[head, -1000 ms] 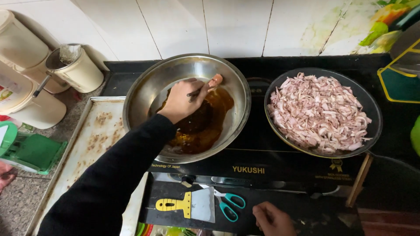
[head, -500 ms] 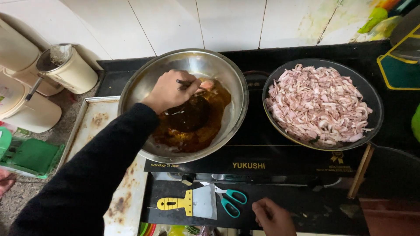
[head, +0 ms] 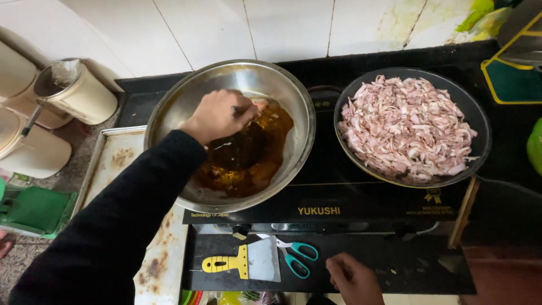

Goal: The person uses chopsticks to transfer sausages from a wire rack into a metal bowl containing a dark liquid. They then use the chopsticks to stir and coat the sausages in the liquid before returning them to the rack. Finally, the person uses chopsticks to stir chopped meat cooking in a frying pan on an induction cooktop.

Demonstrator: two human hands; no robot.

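Note:
My left hand [head: 217,114] reaches into a large steel bowl [head: 186,101] and is closed on a thin utensil handle, its tip in the dark brown sauce [head: 248,155] at the bowl's bottom. The bowl sits tilted on the left of a black stove [head: 339,203]. My right hand [head: 353,278] rests with loosely curled fingers and holds nothing, on the black ledge below the stove, just right of the teal-handled scissors [head: 296,257]. A dark pan [head: 474,121] on the right burner is full of pink sliced meat [head: 406,127].
A yellow-handled scraper [head: 245,261] lies beside the scissors. A stained metal tray [head: 113,164] lies left of the stove. Cream containers [head: 84,96] stand at the far left, with a green object [head: 34,209] below them. White wall tiles run behind.
My left hand has moved leftward and toward me inside the bowl, stirring the sauce. My right hand has stayed on the ledge by the scissors.

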